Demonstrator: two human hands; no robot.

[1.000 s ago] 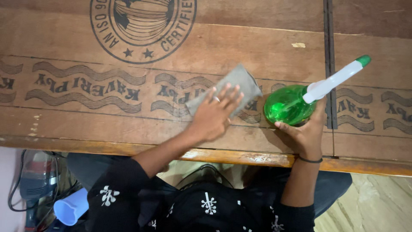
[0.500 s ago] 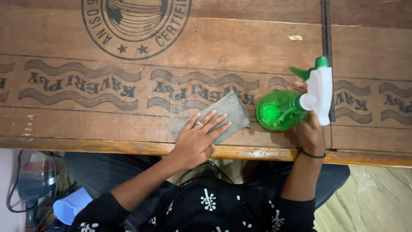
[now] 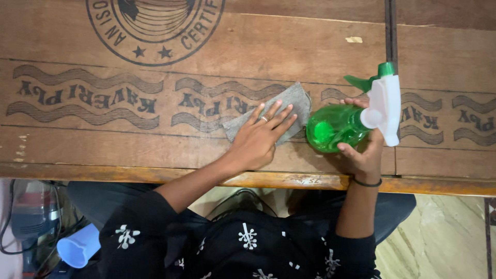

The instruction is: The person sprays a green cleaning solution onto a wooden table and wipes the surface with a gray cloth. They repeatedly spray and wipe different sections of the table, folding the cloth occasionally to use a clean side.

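Note:
A grey cloth (image 3: pixel 289 103) lies flat on the brown plywood tabletop (image 3: pixel 129 150) near its front edge. My left hand (image 3: pixel 258 137) presses on the cloth with fingers spread, a ring on one finger. Just right of the cloth, my right hand (image 3: pixel 364 155) grips a green spray bottle (image 3: pixel 333 129) with a white trigger head and green nozzle (image 3: pixel 385 101). The bottle is held a little above the wood, its head pointing away from me. A black band circles my right wrist.
The tabletop carries a round printed stamp (image 3: pixel 155 26) at the back and wavy printed bands across the middle. A dark seam (image 3: pixel 391 31) runs down the board at right. Below the table edge are a light blue cup (image 3: pixel 77 247), cables and a tiled floor.
My left hand slid the cloth toward the front edge, then back out to the right. My right hand turned the bottle from lying sideways to head-up and moved it slightly left.

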